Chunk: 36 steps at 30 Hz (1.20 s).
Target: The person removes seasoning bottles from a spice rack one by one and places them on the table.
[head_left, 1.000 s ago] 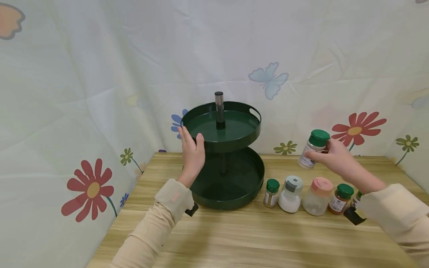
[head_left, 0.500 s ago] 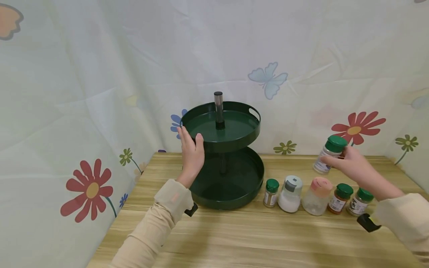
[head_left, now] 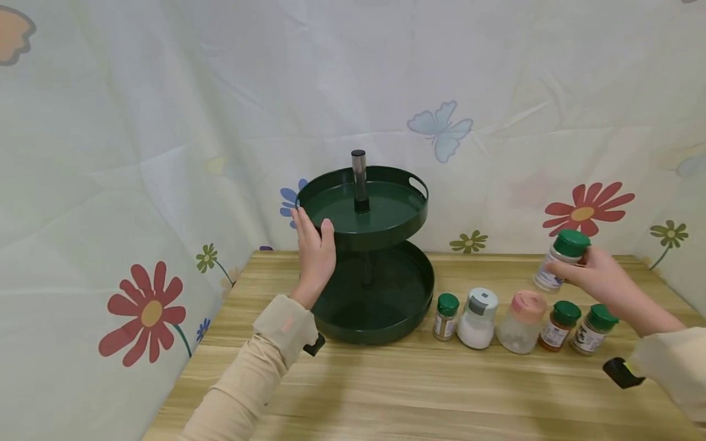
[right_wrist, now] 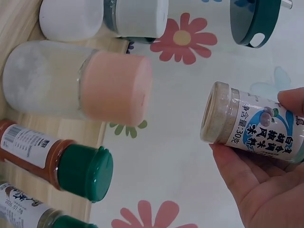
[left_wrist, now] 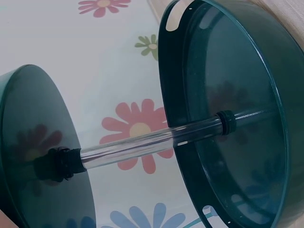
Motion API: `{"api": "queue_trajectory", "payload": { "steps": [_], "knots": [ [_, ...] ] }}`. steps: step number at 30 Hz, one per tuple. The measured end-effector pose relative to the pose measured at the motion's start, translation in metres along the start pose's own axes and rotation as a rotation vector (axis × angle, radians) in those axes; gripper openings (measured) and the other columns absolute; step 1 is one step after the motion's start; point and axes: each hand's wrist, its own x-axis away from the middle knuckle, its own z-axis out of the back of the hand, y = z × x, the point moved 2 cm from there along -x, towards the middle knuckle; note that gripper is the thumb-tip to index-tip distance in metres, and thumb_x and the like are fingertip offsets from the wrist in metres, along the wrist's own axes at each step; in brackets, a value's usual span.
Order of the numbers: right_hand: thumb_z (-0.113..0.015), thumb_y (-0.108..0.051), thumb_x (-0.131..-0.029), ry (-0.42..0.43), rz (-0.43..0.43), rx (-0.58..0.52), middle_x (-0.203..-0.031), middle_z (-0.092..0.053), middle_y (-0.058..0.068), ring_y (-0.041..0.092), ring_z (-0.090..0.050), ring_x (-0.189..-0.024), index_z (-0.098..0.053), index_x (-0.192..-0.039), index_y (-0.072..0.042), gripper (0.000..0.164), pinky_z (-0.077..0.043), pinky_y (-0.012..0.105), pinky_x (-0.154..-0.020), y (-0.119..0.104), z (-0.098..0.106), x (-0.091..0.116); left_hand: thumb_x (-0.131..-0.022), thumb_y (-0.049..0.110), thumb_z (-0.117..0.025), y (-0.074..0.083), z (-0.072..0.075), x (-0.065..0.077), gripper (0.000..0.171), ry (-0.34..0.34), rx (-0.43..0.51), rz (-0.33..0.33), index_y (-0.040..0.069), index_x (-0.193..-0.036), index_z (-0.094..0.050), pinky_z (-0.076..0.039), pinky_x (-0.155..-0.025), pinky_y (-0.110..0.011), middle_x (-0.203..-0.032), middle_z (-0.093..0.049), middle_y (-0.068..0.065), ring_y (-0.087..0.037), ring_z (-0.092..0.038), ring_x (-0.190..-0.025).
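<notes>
My right hand (head_left: 607, 278) grips a green-capped spice jar (head_left: 553, 272) above the back right of the table, behind the row of jars. In the right wrist view, thumb and fingers lie around this labelled jar (right_wrist: 261, 126), and pale powder shows inside it. My left hand (head_left: 317, 254) touches the left side of a dark green two-tier tray stand (head_left: 380, 240), fingers straight along the upper rim. Both round tiers hold nothing. A clear post (left_wrist: 128, 148) joins the tiers in the left wrist view, where the left hand is almost entirely out of frame.
Right of the stand runs a row: a small green-capped jar (head_left: 445, 318), a grey-lidded shaker of white grains (head_left: 477, 324), a pink-lidded jar (head_left: 520, 324), a red-brown spice jar (head_left: 558, 327) and another green-capped jar (head_left: 591, 332). A flowered curtain (head_left: 220, 122) hangs behind the wooden table (head_left: 386, 392).
My right hand has carried the spice jar to the right and slightly lower, uncovering the last jar in the row. The left hand has stayed at the stand.
</notes>
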Motion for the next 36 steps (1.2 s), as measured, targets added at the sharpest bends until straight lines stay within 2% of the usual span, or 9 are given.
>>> {"api": "queue_trajectory", "payload": {
  "steps": [6, 14, 18, 25, 29, 32, 36],
  "knots": [
    [-0.050, -0.030, -0.091, 0.012, -0.001, 0.026, -0.104, -0.055, 0.027, 0.027, -0.056, -0.087, -0.044, -0.113, 0.010, 0.046, -0.045, 0.059, -0.076, 0.011, 0.003, 0.002, -0.096, 0.042, -0.027, 0.001, 0.001, 0.000, 0.068, -0.001, -0.001, -0.001, 0.002, -0.143, 0.002, -0.008, -0.111, -0.044, -0.151, 0.012, -0.010, -0.021, 0.005, -0.136],
    [-0.050, -0.031, -0.091, 0.019, -0.043, 0.036, -0.109, -0.050, 0.032, 0.040, -0.052, -0.092, -0.037, -0.117, 0.011, 0.051, -0.046, 0.059, -0.075, 0.027, 0.007, 0.006, -0.096, 0.043, -0.027, 0.001, 0.000, 0.001, 0.068, -0.001, 0.001, 0.000, 0.003, -0.143, 0.002, -0.007, -0.111, -0.045, -0.151, 0.011, -0.010, -0.021, 0.004, -0.136],
    [-0.050, -0.030, -0.091, 0.034, -0.060, 0.038, -0.109, -0.048, 0.035, 0.039, -0.053, -0.090, -0.035, -0.118, 0.012, 0.053, -0.047, 0.058, -0.073, 0.033, 0.010, 0.009, -0.096, 0.043, -0.027, 0.001, 0.000, 0.001, 0.069, 0.002, 0.008, -0.002, 0.003, -0.143, 0.002, -0.007, -0.111, -0.044, -0.151, 0.012, -0.010, -0.021, 0.004, -0.136],
    [-0.052, -0.027, -0.090, 0.114, -0.069, 0.037, -0.106, -0.048, 0.037, 0.029, -0.056, -0.081, -0.035, -0.117, 0.015, 0.053, -0.050, 0.054, -0.068, 0.045, 0.014, 0.013, -0.096, 0.043, -0.027, 0.002, 0.001, 0.001, 0.069, -0.002, 0.008, -0.003, 0.003, -0.143, 0.002, -0.007, -0.111, -0.044, -0.151, 0.012, -0.010, -0.021, 0.004, -0.136],
    [-0.052, -0.023, -0.090, 0.125, -0.054, 0.020, -0.105, -0.049, 0.037, 0.010, -0.055, -0.076, -0.036, -0.116, 0.016, 0.049, -0.050, 0.053, -0.068, 0.053, 0.017, 0.014, -0.096, 0.043, -0.027, 0.002, 0.001, 0.001, 0.068, -0.006, 0.005, -0.004, 0.003, -0.143, 0.003, -0.007, -0.111, -0.044, -0.151, 0.012, -0.011, -0.021, 0.005, -0.136],
    [-0.052, -0.021, -0.090, 0.139, -0.046, 0.017, -0.102, -0.050, 0.036, -0.007, -0.047, -0.071, -0.037, -0.114, 0.016, 0.046, -0.052, 0.047, -0.063, 0.059, 0.020, 0.016, -0.096, 0.042, -0.027, 0.003, 0.001, 0.001, 0.068, -0.008, 0.008, -0.001, 0.003, -0.143, 0.003, -0.007, -0.111, -0.043, -0.151, 0.012, -0.010, -0.021, 0.005, -0.136],
    [-0.051, -0.019, -0.091, 0.157, -0.047, 0.015, -0.103, -0.048, 0.037, -0.013, -0.042, -0.070, -0.035, -0.115, 0.017, 0.046, -0.053, 0.039, -0.059, 0.066, 0.024, 0.019, -0.096, 0.042, -0.027, 0.003, 0.001, 0.001, 0.068, -0.010, 0.009, 0.003, 0.004, -0.143, 0.003, -0.007, -0.111, -0.043, -0.151, 0.012, -0.010, -0.021, 0.005, -0.136]
  ]
}}
